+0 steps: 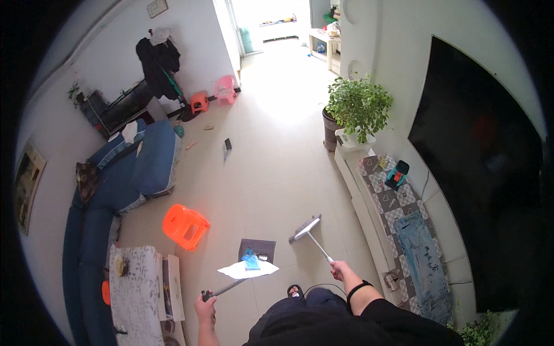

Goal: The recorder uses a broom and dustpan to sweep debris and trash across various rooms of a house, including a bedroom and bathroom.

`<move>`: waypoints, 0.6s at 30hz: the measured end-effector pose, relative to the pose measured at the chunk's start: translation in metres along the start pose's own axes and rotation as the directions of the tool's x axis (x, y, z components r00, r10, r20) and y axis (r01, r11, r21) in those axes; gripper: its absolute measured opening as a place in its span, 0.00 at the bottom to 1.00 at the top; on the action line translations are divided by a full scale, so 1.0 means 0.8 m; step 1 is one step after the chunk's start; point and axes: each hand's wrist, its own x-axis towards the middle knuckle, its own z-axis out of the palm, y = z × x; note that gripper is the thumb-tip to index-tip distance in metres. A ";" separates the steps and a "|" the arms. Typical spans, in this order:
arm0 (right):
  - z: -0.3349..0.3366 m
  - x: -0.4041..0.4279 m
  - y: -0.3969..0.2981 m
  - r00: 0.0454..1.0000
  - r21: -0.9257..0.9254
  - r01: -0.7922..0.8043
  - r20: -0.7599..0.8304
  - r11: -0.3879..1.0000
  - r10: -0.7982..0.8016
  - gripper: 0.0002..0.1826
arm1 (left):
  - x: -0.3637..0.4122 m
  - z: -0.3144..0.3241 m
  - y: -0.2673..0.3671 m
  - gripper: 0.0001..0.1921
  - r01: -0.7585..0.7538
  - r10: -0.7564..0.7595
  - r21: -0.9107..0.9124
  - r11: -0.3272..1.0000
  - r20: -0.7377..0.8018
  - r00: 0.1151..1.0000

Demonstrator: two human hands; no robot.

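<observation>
My left hand (205, 309) is closed around the end of a grey dustpan handle (229, 286). That handle leads to a dark grey dustpan (266, 245) low over the floor. Inside the pan lie a blue wrapper (248, 255) and other small litter. A bright white sheet (233, 270), perhaps paper, covers the near part of the pan. My right hand (341, 271) grips the pale handle of a broom (319, 245). The broom head (306, 229), white with grey bristles, rests on the tiles to the right of the dustpan, apart from it.
An orange plastic stool (186, 227) stands left of the dustpan. Beside it are a cloth-covered table (136, 277) with an open drawer (174, 287) and a blue sofa (112, 186). A low cabinet (361, 203) runs along the right. Small objects, including a dark one (228, 144), lie farther off.
</observation>
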 end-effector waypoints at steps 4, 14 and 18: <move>0.056 0.042 -0.097 1.000 0.067 -0.008 -0.017 0.998 0.009 0.08 | 0.104 0.051 0.059 0.12 -0.035 0.034 0.018 0.999 0.055 0.998; 0.164 0.139 -0.390 0.999 0.070 -0.028 -0.040 0.997 0.031 0.08 | 0.355 0.216 0.212 0.12 0.011 -0.014 0.035 0.999 0.076 0.997; 0.203 0.196 -0.515 0.999 0.135 0.016 -0.030 0.991 -0.012 0.07 | 0.439 0.274 0.289 0.10 0.001 -0.001 0.003 1.000 0.086 0.996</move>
